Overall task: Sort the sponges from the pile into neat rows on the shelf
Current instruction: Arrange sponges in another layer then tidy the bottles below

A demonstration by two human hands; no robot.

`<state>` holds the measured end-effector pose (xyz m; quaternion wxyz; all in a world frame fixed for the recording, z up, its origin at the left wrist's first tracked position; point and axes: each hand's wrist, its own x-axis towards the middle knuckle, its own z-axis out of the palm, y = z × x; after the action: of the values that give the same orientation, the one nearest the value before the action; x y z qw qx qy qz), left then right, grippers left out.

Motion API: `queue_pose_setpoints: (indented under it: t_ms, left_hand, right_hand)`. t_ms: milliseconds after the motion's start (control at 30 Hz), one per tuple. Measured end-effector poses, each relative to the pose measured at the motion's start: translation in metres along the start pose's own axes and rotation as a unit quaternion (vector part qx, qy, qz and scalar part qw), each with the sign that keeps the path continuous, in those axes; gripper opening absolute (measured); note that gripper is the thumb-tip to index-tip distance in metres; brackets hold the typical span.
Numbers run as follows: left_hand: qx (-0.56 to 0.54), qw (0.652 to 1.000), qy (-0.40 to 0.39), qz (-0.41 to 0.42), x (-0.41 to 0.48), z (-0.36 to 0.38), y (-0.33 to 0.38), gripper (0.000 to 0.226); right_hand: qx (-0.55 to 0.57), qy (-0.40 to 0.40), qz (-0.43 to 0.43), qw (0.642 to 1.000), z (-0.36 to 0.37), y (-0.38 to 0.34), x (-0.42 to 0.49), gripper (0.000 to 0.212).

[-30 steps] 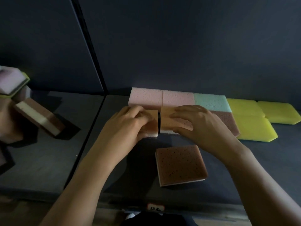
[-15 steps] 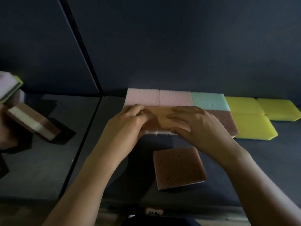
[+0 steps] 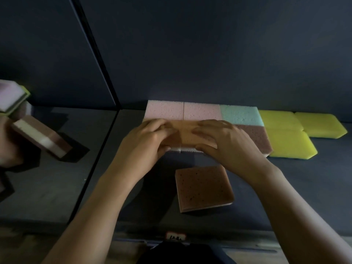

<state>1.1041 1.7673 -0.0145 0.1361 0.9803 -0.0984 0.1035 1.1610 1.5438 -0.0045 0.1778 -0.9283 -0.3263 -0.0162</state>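
Both hands, left hand [image 3: 150, 140] and right hand [image 3: 222, 141], had just shoved the two tan square foam sponges [image 3: 187, 135] together, closing the gap, fingers flat on top, right in front of the pink sponges [image 3: 182, 111], so that row looked nearly done.
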Motion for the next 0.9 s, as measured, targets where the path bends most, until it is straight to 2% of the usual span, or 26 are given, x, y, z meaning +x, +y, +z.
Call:
queue_pose_setpoints:
  t_ms: [100,200,267,333,433,533,600,767,900]
  left_hand:
    - [0.012,1.000,0.010,0.007,-0.008,-0.004,0.008,0.055]
    - [-0.026,0.999,0.033,0.017,-0.024,-0.014,0.025,0.044]
    - [-0.074,0.997,0.029,0.025,-0.037,-0.019,0.040,0.045]
    - [-0.105,0.994,0.000,0.024,-0.047,-0.021,0.053,0.059]
    - [-0.056,0.997,-0.050,0.017,-0.057,-0.017,0.067,0.086]
    - [-0.025,0.993,-0.111,0.010,-0.058,-0.012,0.075,0.096]
    - [-0.048,0.990,-0.129,-0.008,-0.059,-0.010,0.075,0.094]
    - [-0.134,0.986,-0.097,-0.002,-0.056,-0.009,0.078,0.084]
    - [-0.137,0.986,-0.089,0.021,-0.053,-0.009,0.087,0.089]
  right_hand:
    - [0.024,-0.019,0.009,0.999,-0.009,0.000,-0.006,0.047]
    - [0.050,-0.013,0.011,0.999,-0.017,0.001,-0.020,0.044]
    - [0.061,-0.002,0.013,0.998,-0.021,0.002,-0.032,0.041]
    - [0.077,0.009,0.014,0.997,-0.023,0.002,-0.043,0.042]
    - [0.100,0.017,0.000,0.995,-0.026,0.000,-0.059,0.041]
    - [0.119,0.017,-0.018,0.993,-0.027,-0.001,-0.073,0.041]
    - [0.122,0.000,-0.027,0.992,-0.028,0.000,-0.082,0.047]
    - [0.078,-0.051,-0.068,0.993,-0.029,-0.003,-0.094,0.075]
    - [0.072,-0.049,-0.088,0.992,-0.027,-0.002,-0.096,0.073]
